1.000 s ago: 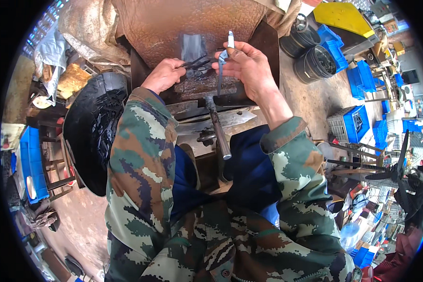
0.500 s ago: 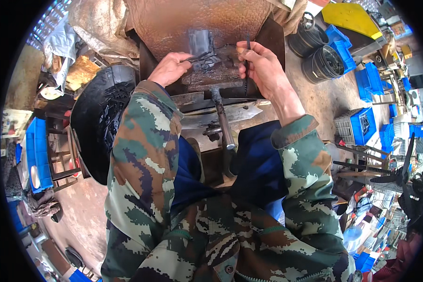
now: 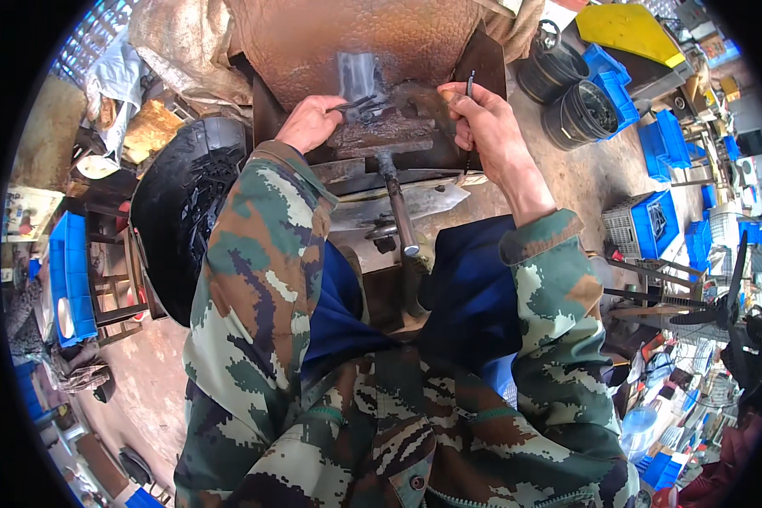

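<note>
My left hand (image 3: 309, 124) is closed on a thin dark metal piece (image 3: 353, 103), which points right over the top of a rusty vise-like metal block (image 3: 389, 138). To the right of the block, my right hand (image 3: 491, 127) pinches a slim dark rod (image 3: 470, 80). The rod stands nearly upright, its upper end above the fingers and its lower end below them. Between my hands and just behind the block, a grey worn patch (image 3: 357, 74) shows on a brown, bumpy sheet (image 3: 300, 46). A round metal bar (image 3: 398, 203) juts from the block toward me.
On my left stands a large black tub (image 3: 165, 229) holding dark metal strips (image 3: 207, 190). Two black buckets (image 3: 580, 116) stand at the far right, beside blue bins (image 3: 614, 89). A pale flat blade-shaped piece (image 3: 398, 209) lies below the block. A dark fan (image 3: 728, 313) is at the right edge.
My right hand has moved right with the rod, away from the block. My left hand has shifted slightly left, still holding the dark piece.
</note>
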`<state>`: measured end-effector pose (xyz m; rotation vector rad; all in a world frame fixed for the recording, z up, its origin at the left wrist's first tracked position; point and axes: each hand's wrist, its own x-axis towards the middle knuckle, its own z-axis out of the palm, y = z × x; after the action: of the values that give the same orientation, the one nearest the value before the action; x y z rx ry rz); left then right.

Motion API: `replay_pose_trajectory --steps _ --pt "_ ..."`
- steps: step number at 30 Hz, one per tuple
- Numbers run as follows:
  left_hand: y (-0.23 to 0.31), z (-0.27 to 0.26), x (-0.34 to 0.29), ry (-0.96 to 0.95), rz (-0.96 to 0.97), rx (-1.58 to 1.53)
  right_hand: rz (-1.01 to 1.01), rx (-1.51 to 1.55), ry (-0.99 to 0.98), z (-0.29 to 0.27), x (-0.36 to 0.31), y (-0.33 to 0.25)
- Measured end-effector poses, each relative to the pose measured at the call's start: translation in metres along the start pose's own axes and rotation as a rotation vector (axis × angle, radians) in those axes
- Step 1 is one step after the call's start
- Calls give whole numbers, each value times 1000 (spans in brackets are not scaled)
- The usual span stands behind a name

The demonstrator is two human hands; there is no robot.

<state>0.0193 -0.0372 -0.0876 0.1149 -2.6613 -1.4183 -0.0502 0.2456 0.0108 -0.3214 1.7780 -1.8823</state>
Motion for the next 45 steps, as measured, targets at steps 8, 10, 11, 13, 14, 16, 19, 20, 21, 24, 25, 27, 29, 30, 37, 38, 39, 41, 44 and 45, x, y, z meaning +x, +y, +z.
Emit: replay_pose_trajectory --steps 8,10,11,13,14,16,19,20,21,24,25,27,29,30,37,38,39,41,44,45 --pt "39 -6 0 51 0 323 -192 -448 17 -4 -3 10" --pt "40 -10 -2 21 -87 328 -238 -514 -5 0 -11 9" --pt "36 -11 -1 49 -92 296 -288 -593 -48 2 -15 8" --pt "28 -16 -6 113 -73 270 -348 -705 -159 8 -21 12" --pt "22 -18 -8 115 -89 278 -345 -694 -173 11 -26 13" --pt "10 -26 -8 171 -82 335 -532 -851 -355 17 -35 14" --pt "17 -25 -2 92 -193 365 -677 -964 -526 4 -46 29" --pt "21 -22 -3 123 -175 358 -693 -1024 -548 6 -54 32" --pt "20 -21 -5 170 -204 334 -687 -1072 -577 12 -62 35" --pt "27 -16 -5 261 -255 245 -616 -1188 -614 25 -72 38" --pt "28 -16 -7 274 -246 224 -656 -1184 -628 26 -69 39" --pt "20 -22 -13 304 -232 210 -691 -1149 -652 36 -68 40" --pt "9 -22 -13 357 -178 235 -758 -1096 -638 36 -64 41" --pt "7 -14 -4 354 -192 242 -795 -1060 -590 31 -59 46" --pt "54 -4 4 910 10 132 -518 -595 -133 52 -13 14" --pt "60 -2 2 899 32 75 -517 -550 -53 57 2 12" --pt "67 0 -2 878 -20 7 -530 -516 5 64 14 9" --pt "77 -8 -11 874 -74 -43 -535 -465 78 78 43 7" --pt "89 -4 0 906 -37 -81 -511 -485 135 52 100 -9" --pt "78 -8 -9 924 -58 -61 -442 -481 127 70 111 -1"
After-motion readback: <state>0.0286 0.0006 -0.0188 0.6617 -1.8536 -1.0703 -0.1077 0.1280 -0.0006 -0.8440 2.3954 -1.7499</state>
